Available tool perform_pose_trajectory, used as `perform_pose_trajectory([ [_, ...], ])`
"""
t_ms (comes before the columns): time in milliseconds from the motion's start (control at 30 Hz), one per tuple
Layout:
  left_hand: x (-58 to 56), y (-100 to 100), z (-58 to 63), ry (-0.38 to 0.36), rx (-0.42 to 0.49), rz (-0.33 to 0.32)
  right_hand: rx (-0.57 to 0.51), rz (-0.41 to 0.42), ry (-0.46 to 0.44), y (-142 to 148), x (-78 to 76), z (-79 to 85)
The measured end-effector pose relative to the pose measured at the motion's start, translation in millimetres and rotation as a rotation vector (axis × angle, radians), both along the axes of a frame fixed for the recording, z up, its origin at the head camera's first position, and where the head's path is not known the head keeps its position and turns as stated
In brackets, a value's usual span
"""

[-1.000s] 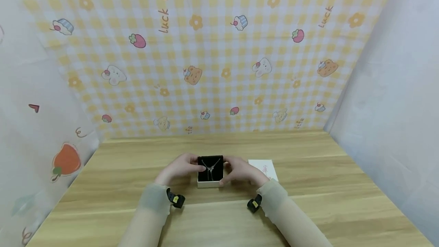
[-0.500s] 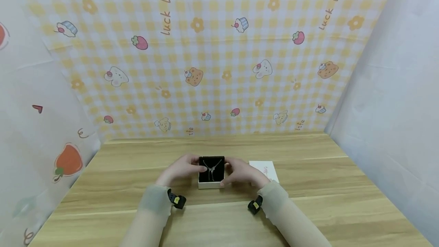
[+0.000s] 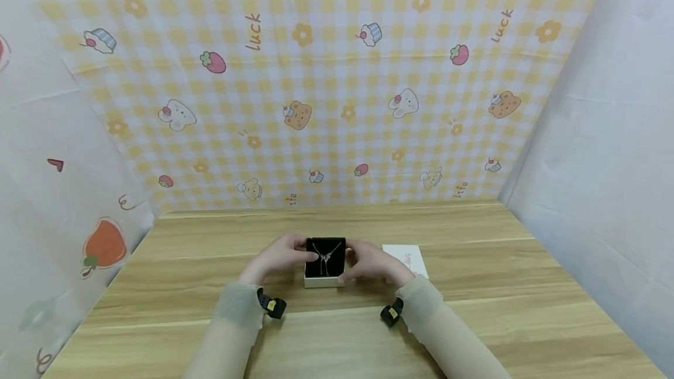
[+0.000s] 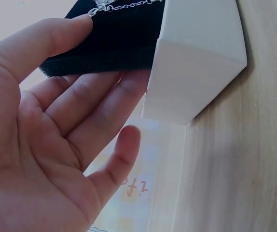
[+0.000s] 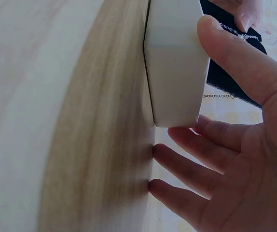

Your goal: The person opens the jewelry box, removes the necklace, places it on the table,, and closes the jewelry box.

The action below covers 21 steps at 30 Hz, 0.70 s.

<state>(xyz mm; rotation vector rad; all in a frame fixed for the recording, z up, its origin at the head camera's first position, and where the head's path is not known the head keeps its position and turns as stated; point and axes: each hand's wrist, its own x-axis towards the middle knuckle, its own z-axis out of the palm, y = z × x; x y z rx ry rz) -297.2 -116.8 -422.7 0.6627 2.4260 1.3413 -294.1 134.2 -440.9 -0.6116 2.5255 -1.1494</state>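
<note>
A small white jewelry box [image 3: 323,282] sits on the table between both hands. Its black velvety insert [image 4: 124,38] is lifted at one side, tilted out of the box, and carries a silver necklace [image 3: 325,258] with a chain and a sparkling pendant. My left hand [image 3: 281,256] pinches this insert, thumb on top by the pendant and fingers underneath. On the opposite side, my right hand [image 3: 370,259] holds the box, its thumb [image 5: 225,48] at the upper edge and fingers against the side wall. A length of chain [image 5: 218,96] shows below the insert in the right wrist view.
A flat white square piece with pink script [image 3: 404,256] lies on the wooden table [image 3: 474,285] just behind the right wrist. A checked cloth backdrop [image 3: 337,75] rises at the table's far edge, with pale cloth at both sides.
</note>
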Motion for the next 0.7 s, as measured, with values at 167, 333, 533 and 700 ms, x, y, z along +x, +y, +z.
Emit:
perform_pose_trajectory([
  [167, -0.3, 0.6, -0.7, -0.014, 0.013, 0.005, -0.009, 0.001, -0.001, -0.8, -0.6, -0.2],
  [333, 0.3, 0.5, -0.6, -0.033, 0.021, 0.019, -0.010, -0.007, -0.010, -1.2, 0.0, 0.1],
  [533, 1.1, 0.5, 1.2, -0.026, 0.028, 0.024, -0.022, -0.007, -0.020, -0.8, 1.3, 1.0],
  [700, 1.5, -0.4, 3.7, -0.010, 0.032, 0.033, -0.021, 0.008, -0.007, -0.1, 1.6, 1.3],
])
